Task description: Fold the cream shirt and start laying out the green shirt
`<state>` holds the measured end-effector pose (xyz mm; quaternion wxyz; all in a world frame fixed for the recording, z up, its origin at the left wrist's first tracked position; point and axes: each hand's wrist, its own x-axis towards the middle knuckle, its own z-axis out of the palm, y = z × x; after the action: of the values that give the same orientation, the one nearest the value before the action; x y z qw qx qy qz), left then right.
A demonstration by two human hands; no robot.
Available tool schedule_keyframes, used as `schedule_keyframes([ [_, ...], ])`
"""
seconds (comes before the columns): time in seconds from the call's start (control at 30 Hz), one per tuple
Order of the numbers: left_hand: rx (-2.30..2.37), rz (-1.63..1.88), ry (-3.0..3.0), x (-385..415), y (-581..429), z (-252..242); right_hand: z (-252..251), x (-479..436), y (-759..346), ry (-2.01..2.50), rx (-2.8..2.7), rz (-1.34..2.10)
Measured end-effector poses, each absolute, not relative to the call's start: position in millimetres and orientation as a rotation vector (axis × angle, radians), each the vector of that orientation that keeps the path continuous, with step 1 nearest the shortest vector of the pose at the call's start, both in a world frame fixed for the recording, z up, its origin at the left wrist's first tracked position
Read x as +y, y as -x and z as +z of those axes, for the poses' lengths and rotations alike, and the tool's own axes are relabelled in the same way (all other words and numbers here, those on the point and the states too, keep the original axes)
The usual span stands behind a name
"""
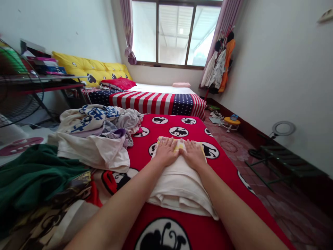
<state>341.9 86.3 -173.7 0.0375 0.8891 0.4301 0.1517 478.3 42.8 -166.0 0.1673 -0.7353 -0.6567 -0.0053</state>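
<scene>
Folded cream cloth [179, 184] lies on a red monkey-print blanket [221, 180]; left hand [166, 151] and right hand [192, 154] press on its far end, fingers flat and open, gripping nothing. Crumpled clothes pile [96, 135] just left; open blanket right to the bed edge, tiled floor [260, 198] beyond.

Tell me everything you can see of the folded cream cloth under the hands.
The folded cream cloth is a soft, fabric-looking stack of several layers, lying flat but slightly bulged and uneven. Its near edges hang loose in rumpled folds, and a yellow-patterned strip shows along its far end. It lies lengthwise on the red bedspread. The left hand and right hand rest flat, side by side, on its far part.
</scene>
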Motion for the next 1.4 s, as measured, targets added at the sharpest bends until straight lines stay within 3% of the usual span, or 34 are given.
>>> schedule_keyframes([
  [0.13, 1.342, 0.434, -2.727, 89.1, -332.8, -191.1, -185.0, 45.1, -494.7, 2.428, -1.812, 0.031],
  [0.27, 1.283, 0.544, -2.674, 89.5, -333.7, -188.4, -153.6, 56.3, -483.6, 2.568, -1.823, 0.128],
  [0.4, 1.205, 0.941, -2.460, 96.7, -325.7, -184.4, -140.7, 60.6, -459.5, 2.289, -1.874, -0.037],
  [0.53, 1.539, 1.237, -2.083, 109.6, -304.6, -179.1, -169.7, 51.5, -445.1, 2.076, -1.971, 0.047],
  [0.7, 1.793, 1.051, -1.782, 122.2, -290.5, -173.5, -185.9, 47.7, -443.6, 2.056, -1.977, 0.025],
  [1.07, 1.821, 0.848, -1.839, 174.2, -300.8, -167.2, -184.3, 46.4, -443.3, 1.999, -1.940, 0.003],
  [1.4, 1.917, 0.763, -2.125, 159.7, -304.9, -167.5, -185.1, 45.7, -444.3, 2.015, -1.941, 0.023],
])
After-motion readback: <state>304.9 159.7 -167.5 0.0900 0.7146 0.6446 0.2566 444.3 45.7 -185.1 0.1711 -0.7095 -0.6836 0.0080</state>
